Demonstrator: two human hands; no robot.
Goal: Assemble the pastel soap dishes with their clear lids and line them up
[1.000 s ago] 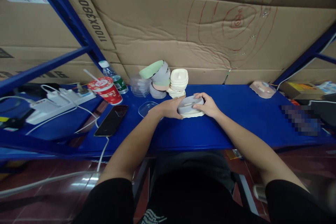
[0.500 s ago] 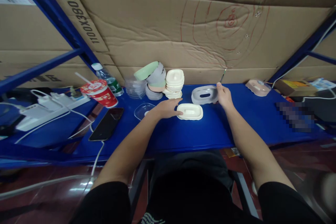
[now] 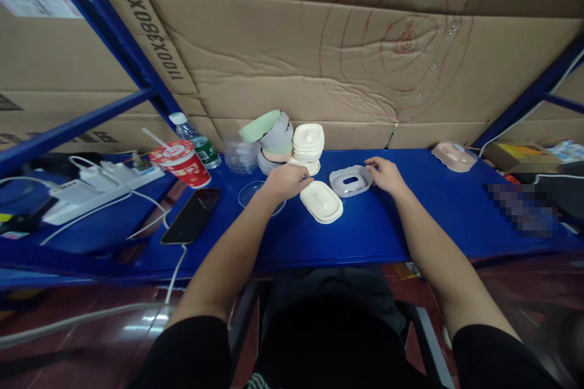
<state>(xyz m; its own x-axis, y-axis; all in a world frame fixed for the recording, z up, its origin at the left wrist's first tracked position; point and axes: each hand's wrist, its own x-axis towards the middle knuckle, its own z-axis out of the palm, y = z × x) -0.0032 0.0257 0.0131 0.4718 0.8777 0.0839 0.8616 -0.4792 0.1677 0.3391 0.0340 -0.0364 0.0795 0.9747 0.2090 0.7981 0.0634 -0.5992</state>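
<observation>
At the upper left edge of a cream oblong lid-like piece (image 3: 322,202), my left hand (image 3: 288,181) has its fingers bent together on the rim. The piece lies turned at a slant, its raised middle facing up. My right hand (image 3: 385,175) grips the right end of a grey oblong shell (image 3: 338,185) with a slot in its middle. This shell rests on the blue table just right of the cream piece. Behind my left hand stand a stack of cream pieces (image 3: 309,137) and a pile of bowls (image 3: 279,134). A clear lid (image 3: 249,194) lies partly under my left forearm.
A red paper cup (image 3: 187,167), a water bottle (image 3: 201,143) and a phone (image 3: 191,216) are on the left, near a white power strip (image 3: 100,191) with cables. A pinkish shell (image 3: 454,157) sits at the back right, beside a cardboard box (image 3: 515,158).
The grey shell has come down and nearer, beside the cream piece. The cream piece has turned clockwise. My left hand has moved to its upper edge, fingers now bent in.
</observation>
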